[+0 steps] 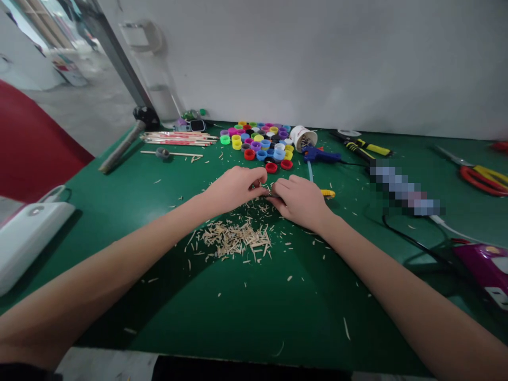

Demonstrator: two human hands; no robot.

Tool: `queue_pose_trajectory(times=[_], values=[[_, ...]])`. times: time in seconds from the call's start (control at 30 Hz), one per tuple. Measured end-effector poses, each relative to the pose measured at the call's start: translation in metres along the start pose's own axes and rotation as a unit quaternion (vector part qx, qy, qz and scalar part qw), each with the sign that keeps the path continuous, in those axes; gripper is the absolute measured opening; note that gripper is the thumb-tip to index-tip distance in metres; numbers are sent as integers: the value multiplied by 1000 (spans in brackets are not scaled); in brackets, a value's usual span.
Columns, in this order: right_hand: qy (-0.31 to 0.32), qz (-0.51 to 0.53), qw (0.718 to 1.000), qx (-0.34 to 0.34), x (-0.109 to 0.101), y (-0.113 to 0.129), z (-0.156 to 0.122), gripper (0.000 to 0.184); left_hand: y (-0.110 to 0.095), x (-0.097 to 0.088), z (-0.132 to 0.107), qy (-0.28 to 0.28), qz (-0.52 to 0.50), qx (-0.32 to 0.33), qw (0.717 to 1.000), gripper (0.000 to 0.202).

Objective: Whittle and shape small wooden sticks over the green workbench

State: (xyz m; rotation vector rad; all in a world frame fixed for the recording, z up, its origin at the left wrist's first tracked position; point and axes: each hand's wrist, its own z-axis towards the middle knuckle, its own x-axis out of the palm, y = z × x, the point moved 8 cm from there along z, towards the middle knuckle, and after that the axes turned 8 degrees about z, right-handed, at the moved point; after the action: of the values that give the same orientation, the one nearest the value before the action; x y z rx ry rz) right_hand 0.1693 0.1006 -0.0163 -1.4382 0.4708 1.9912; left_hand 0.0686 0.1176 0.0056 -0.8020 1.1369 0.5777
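Your left hand (234, 188) and right hand (299, 202) meet fingertip to fingertip, both pinched narrow on a small piece (270, 192), too hidden to identify. Wood shavings (234, 238) lie at six o'clock, bottle caps (257, 143) at twelve, and a glue gun (318, 155) at one.
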Motion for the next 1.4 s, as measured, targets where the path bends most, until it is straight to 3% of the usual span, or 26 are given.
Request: queue_pose_trajectory(times=[0.33, 1.0, 1.2, 1.4], values=[[-22, -8, 1000, -11, -4, 4, -4, 26, 0, -5, 0, 38, -32, 26, 998, 11], [56, 52, 997, 16, 7, -3, 4, 20, -4, -1, 0, 60, -14, 7, 998, 10], [-5, 14, 1000, -5, -1, 3, -1, 27, -3, -3, 0, 48, -16, 9, 999, 10], [-2, 8, 1000, -11, 0, 4, -2, 26, -1, -2, 1, 44, -30, 22, 998, 11]])
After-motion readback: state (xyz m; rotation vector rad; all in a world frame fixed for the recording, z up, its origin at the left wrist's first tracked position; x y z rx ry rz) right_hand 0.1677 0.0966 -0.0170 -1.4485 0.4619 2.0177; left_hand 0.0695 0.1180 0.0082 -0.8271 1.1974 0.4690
